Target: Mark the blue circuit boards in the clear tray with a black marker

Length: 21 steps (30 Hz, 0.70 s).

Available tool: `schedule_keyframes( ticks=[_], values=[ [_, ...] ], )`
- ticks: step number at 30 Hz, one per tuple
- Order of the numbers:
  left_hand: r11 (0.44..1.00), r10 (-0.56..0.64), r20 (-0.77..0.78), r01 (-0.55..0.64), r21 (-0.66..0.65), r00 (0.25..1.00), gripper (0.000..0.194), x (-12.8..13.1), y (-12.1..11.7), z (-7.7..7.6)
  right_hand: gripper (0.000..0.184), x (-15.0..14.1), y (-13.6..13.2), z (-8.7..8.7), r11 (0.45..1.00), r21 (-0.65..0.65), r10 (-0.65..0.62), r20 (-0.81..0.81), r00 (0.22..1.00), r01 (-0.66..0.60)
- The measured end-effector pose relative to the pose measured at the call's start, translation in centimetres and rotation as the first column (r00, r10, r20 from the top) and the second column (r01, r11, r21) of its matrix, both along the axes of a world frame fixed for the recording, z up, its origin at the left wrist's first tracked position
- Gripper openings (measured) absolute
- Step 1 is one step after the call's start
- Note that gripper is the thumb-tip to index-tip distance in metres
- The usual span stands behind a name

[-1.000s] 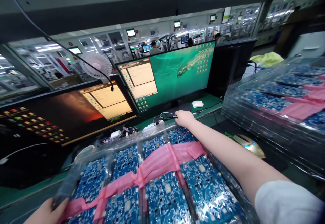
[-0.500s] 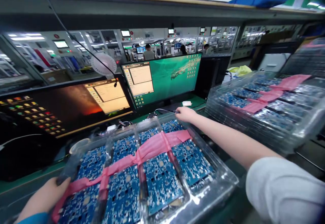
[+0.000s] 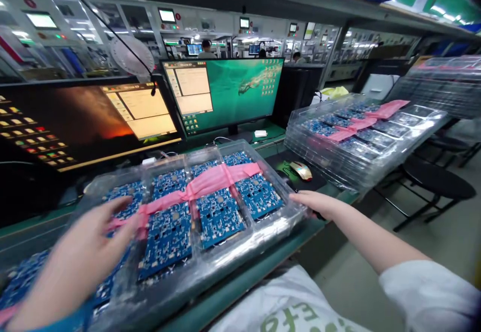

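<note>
A clear plastic tray point(image 3: 240, 244) holds blue circuit boards point(image 3: 220, 216) in its compartments. Across the boards runs a pink strip point(image 3: 210, 181). My left hand point(image 3: 80, 252), blurred, is over the tray's left part with thumb and fingers apart near the strip's left end; whether it touches the strip I cannot tell. At the tray's right edge, my right hand point(image 3: 313, 202) is closed round a thin black object point(image 3: 318, 215), which shows at the fingertips and below the palm. Its kind is unclear.
Two monitors point(image 3: 225, 91) stand behind the tray. A computer mouse point(image 3: 300, 170) lies on a dark pad to the right, before a stack of clear trays point(image 3: 326, 159). More boards point(image 3: 22, 277) lie at lower left. A black stool point(image 3: 438, 176) stands right.
My right hand has moved from the tray's back edge to its right side, nearer me. My left hand has come off the strip's left end and opened over the tray. The view has shifted.
</note>
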<state>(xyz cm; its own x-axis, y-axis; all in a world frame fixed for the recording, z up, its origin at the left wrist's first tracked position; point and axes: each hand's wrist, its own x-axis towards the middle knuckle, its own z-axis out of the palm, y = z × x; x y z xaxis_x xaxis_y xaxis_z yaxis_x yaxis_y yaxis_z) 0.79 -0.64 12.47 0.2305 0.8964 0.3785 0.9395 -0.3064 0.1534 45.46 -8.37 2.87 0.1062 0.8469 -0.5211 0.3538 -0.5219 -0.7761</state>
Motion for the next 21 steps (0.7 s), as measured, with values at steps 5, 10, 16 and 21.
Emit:
schedule_keyframes(
  ticks=[5, 10, 16, 21],
  values=[
    [0.868, -0.495, -0.185, 0.49, -0.075, 0.849, 0.048, 9.1, -9.1, -3.3, 0.039, 0.6, 0.3, -0.1, 0.995, -0.088, -0.058, -0.165, 0.985, 0.044],
    [0.891, -0.418, -0.342, 0.454, 0.027, 0.841, 0.045, 12.1, -11.0, -7.0, 0.039, 0.9, 1.1, 0.0, 0.985, -0.156, -0.115, -0.262, 0.958, 0.075],
    [0.913, -0.325, -0.427, 0.399, 0.092, 0.844, 0.046, 13.0, -11.1, -7.8, 0.038, 0.0, 1.5, -0.3, 0.971, -0.183, -0.201, -0.275, 0.94, 0.154],
    [0.893, -0.352, -0.437, 0.437, 0.108, 0.828, 0.046, 13.1, -11.1, -7.5, 0.033, -0.2, 1.7, 0.1, 0.966, -0.139, -0.245, -0.238, 0.94, 0.217]
  ],
)
